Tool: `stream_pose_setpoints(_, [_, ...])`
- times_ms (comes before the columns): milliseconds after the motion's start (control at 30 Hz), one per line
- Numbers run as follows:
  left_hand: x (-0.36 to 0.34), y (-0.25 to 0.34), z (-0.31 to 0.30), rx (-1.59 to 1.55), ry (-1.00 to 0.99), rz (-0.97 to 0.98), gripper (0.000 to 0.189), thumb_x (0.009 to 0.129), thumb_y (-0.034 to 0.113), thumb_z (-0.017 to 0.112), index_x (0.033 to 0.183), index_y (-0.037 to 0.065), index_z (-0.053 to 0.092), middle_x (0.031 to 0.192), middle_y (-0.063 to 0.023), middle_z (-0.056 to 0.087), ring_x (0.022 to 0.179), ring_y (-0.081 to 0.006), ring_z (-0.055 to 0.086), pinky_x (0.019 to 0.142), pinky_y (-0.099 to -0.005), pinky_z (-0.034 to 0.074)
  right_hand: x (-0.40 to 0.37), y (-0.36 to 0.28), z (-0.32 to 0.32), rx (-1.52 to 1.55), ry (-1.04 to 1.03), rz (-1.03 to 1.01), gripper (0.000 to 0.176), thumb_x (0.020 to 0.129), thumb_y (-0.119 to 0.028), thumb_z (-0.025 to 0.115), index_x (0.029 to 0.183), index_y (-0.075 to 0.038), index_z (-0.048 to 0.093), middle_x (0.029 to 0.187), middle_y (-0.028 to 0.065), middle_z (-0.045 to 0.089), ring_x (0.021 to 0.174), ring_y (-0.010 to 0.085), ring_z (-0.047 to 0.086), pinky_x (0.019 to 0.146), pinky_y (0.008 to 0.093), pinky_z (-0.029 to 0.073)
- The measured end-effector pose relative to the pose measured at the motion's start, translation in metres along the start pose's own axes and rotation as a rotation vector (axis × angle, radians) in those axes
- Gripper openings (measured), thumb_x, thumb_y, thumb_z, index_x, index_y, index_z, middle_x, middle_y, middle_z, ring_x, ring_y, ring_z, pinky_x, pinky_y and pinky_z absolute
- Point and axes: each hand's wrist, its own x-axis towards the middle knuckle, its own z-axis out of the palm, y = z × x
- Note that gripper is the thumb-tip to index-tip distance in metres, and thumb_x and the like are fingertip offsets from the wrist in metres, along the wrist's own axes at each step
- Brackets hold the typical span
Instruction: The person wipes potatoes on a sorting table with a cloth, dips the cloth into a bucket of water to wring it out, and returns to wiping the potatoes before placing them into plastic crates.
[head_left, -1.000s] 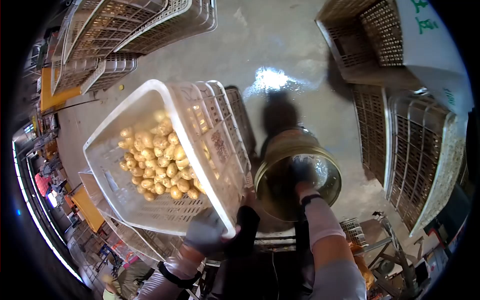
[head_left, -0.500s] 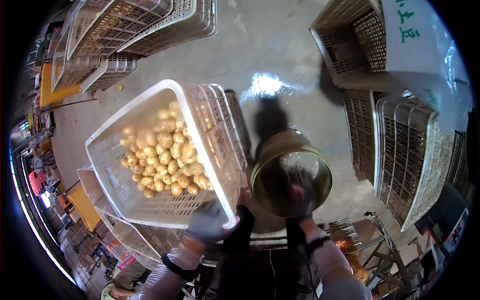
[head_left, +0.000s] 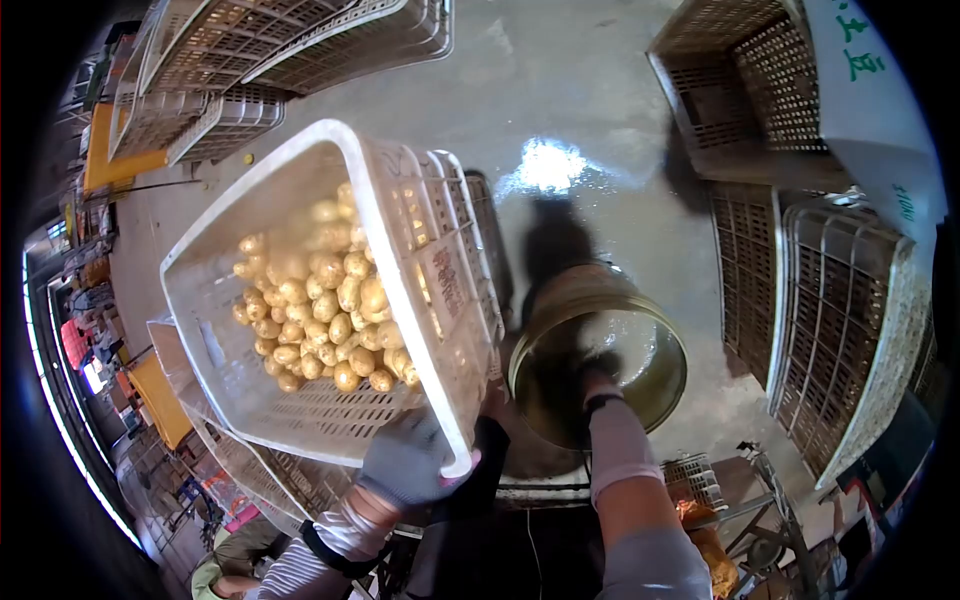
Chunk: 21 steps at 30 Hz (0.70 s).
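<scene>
Gripping the crate (head_left: 386,268) at left by its near corner with the left hand (head_left: 408,462), potatoes (head_left: 320,310) inside. Reaching into the bucket (head_left: 575,287) at right with the right hand (head_left: 597,374); cannot tell whether wide or narrow. Seemingly mid-reach, needing clearance from the bucket for any lift.

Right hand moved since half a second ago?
Yes: judged against the bucket, the right hand has gone forward and down, deeper inside.

Green characters 土豆 (head_left: 864,65) stand on white plastic (head_left: 875,150); smaller green lettering (head_left: 903,203) is unclear.
</scene>
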Motion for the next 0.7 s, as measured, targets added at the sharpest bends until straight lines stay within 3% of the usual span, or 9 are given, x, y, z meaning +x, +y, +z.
stream_pose_setpoints(133, [-0.006,0.001,0.000,0.052,-0.021,0.006,0.036,0.083,0.041,0.084,0.090,0.007,0.073,0.091,-0.0138,0.071,0.080,-0.0331,0.071,0.069,-0.0445,0.057,0.009,0.002,-0.017,0.163,-0.024,0.090,0.031,0.102,-0.025,0.052,0.120,-0.008,0.070,0.119,0.0178,0.073,0.109,0.0324,0.071,0.090,0.0436,0.057])
stream_pose_setpoints(300, [-0.017,0.014,-0.005,0.123,-0.003,-0.025,0.037,0.086,0.042,0.079,0.094,0.006,0.072,0.102,-0.0162,0.070,0.093,-0.0348,0.069,0.079,-0.0434,0.057,-0.133,-0.027,-0.111,0.547,0.339,0.254,0.031,0.102,-0.025,0.054,0.101,-0.009,0.080,0.104,0.0136,0.079,0.100,0.0289,0.076,0.086,0.0423,0.059])
stream_pose_setpoints(333, [-0.019,0.020,-0.009,0.110,-0.053,-0.130,0.042,0.085,0.041,0.080,0.100,0.003,0.069,0.106,-0.0184,0.068,0.100,-0.0357,0.067,0.087,-0.0444,0.056,-0.167,-0.022,-0.114,0.678,0.403,0.105,0.029,0.101,-0.025,0.055,0.104,-0.010,0.080,0.104,0.0128,0.079,0.099,0.0300,0.075,0.086,0.0426,0.059])
stream_pose_setpoints(367, [-0.025,0.017,0.000,0.143,0.187,-0.012,0.048,0.083,0.041,0.081,0.106,0.002,0.065,0.119,-0.0225,0.064,0.109,-0.0410,0.063,0.096,-0.0518,0.052,-0.200,-0.017,-0.116,0.807,0.444,-0.054,0.029,0.099,-0.025,0.056,0.107,-0.010,0.079,0.104,0.0119,0.079,0.098,0.0310,0.075,0.086,0.0428,0.059])
stream_pose_setpoints(433, [-0.037,0.041,0.010,0.262,0.426,-0.059,0.054,0.080,0.039,0.083,0.114,0.004,0.061,0.136,-0.0232,0.055,0.125,-0.0471,0.053,0.107,-0.0602,0.044,-0.298,-0.026,-0.170,0.831,0.482,-0.072,0.024,0.095,-0.020,0.060,0.108,-0.012,0.079,0.102,0.0107,0.078,0.096,0.0327,0.074,0.088,0.0428,0.058])
stream_pose_setpoints(500, [-0.045,0.080,0.004,-0.079,0.200,-0.154,0.067,0.079,0.038,0.084,0.132,0.007,0.055,0.147,-0.0206,0.045,0.141,-0.0508,0.038,0.117,-0.0655,0.032,-0.376,-0.023,-0.210,0.571,0.702,-0.353,0.023,0.089,-0.017,0.064,0.107,-0.013,0.079,0.101,0.0092,0.079,0.094,0.0308,0.074,0.089,0.0439,0.058])
stream_pose_setpoints(567, [-0.068,0.102,0.060,0.015,0.316,0.270,0.088,0.075,0.043,0.085,0.149,0.011,0.050,0.154,-0.0197,0.042,0.149,-0.0495,0.031,0.121,-0.0618,0.029,-0.454,-0.030,-0.253,0.601,0.659,-0.449,0.022,0.089,-0.016,0.066,0.107,-0.013,0.079,0.102,0.0094,0.079,0.090,0.0277,0.074,0.087,0.0427,0.058])
stream_pose_setpoints(633, [-0.053,0.157,0.038,-0.324,0.140,0.347,0.081,0.083,0.042,0.079,0.153,0.014,0.049,0.159,-0.0189,0.041,0.152,-0.0445,0.031,0.123,-0.0600,0.028,-0.529,-0.042,-0.311,0.475,0.674,-0.603,0.021,0.085,-0.015,0.068,0.103,-0.014,0.080,0.104,0.0090,0.079,0.090,0.0271,0.073,0.091,0.0427,0.057])
stream_pose_setpoints(700, [-0.040,0.171,0.073,-0.241,0.175,0.331,0.077,0.087,0.040,0.075,0.155,0.017,0.048,0.162,-0.0171,0.038,0.155,-0.0444,0.026,0.125,-0.0597,0.024,-0.589,-0.053,-0.352,0.515,0.737,-0.752,0.022,0.083,-0.013,0.069,0.102,-0.016,0.081,0.100,0.0062,0.079,0.094,0.0280,0.073,0.098,0.0430,0.055])
